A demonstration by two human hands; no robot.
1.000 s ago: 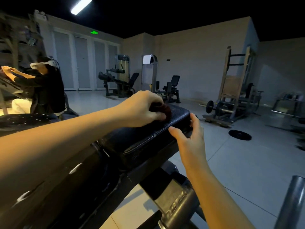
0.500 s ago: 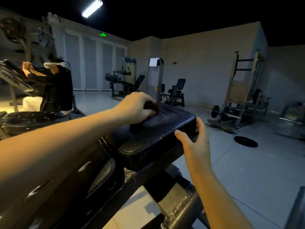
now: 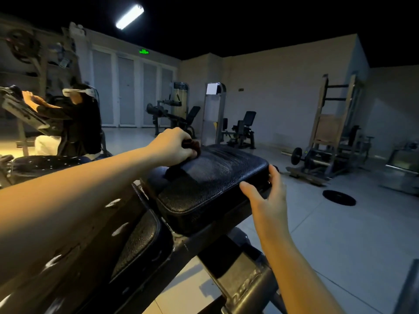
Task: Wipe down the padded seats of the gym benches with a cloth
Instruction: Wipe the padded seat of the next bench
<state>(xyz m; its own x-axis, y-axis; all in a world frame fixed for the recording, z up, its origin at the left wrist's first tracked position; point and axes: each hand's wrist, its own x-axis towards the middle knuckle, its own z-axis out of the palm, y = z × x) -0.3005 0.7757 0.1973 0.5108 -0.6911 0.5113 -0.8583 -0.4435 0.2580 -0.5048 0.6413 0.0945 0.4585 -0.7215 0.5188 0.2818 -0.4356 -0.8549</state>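
Sliding leftward since a second ago, the left hand (image 3: pixel 173 146) is now working at the far left edge of the seat pad (image 3: pixel 210 184), where before it was pressing nearer the pad's far middle. Its fingers (image 3: pixel 189 153) are curling tightly around a dark cloth (image 3: pixel 192 144), bunching it into a wad and pressing it down on the black textured upholstery. A faint streaked sheen is showing on the pad just right of the cloth.

The right hand (image 3: pixel 269 197) is staying at the pad's right side, as in the earlier frames. Its thumb is lying along the pad's near right edge and its fingers (image 3: pixel 274 175) are reaching fairly straight up against the far right corner, bracing rather than clasping.

Just below and left of the seat pad, a second black pad (image 3: pixel 136 241) is sloping down toward the camera, and the dark metal frame (image 3: pixel 240 288) is running beneath both.

At the left of the room another person (image 3: pixel 77 128) in dark clothing is sitting at a machine. A weight plate (image 3: pixel 339 197) is lying flat on the grey floor (image 3: pixel 340 245), well apart from the seat pad, with a wooden rack (image 3: pixel 326 123) standing beyond it. A green sign (image 3: pixel 144 51) is glowing above the doors, and a tube light (image 3: pixel 129 17) is shining overhead.
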